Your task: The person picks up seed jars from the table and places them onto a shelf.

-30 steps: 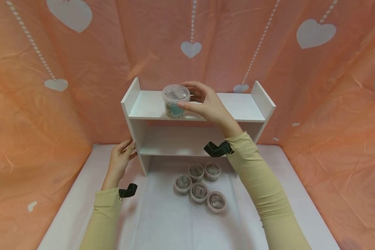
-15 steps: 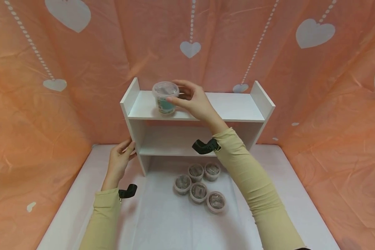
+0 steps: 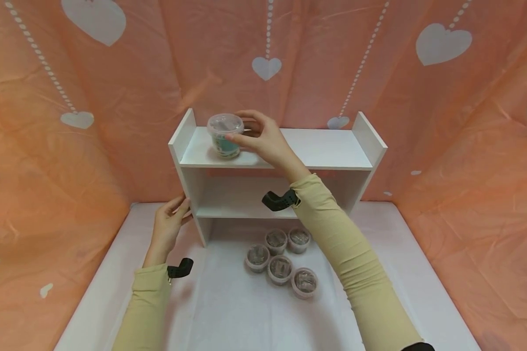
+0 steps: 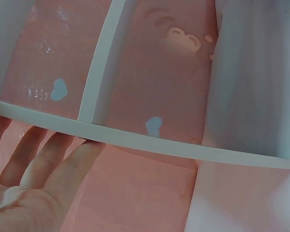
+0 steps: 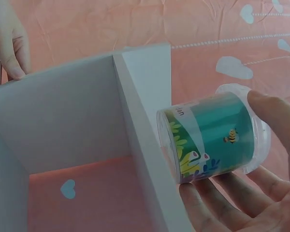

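Note:
My right hand [image 3: 270, 144] grips a clear plastic tub [image 3: 221, 127] with a lid, thumb on the near side and fingers behind. The tub is upright over the left half of the white shelf unit's top board [image 3: 320, 148]; I cannot tell whether its base touches. In the right wrist view the tub [image 5: 222, 133] shows a green label with a bee and plants. My left hand [image 3: 164, 229] touches the outside of the unit's left side panel [image 3: 183, 141] with its fingertips. The left wrist view shows those fingers [image 4: 72, 166] extended against the panel.
Several lidded tubs [image 3: 280, 269] stand in a cluster on the white table [image 3: 241, 321], below and in front of the middle board [image 3: 246, 195]. Raised side panels bound the top board, including the right one [image 3: 369, 139]. An orange curtain [image 3: 228, 58] with hearts hangs behind and at both sides.
My right hand has carried the tub leftward along the top board, slowing in the last half second. The left hand and the tubs on the table have stayed put.

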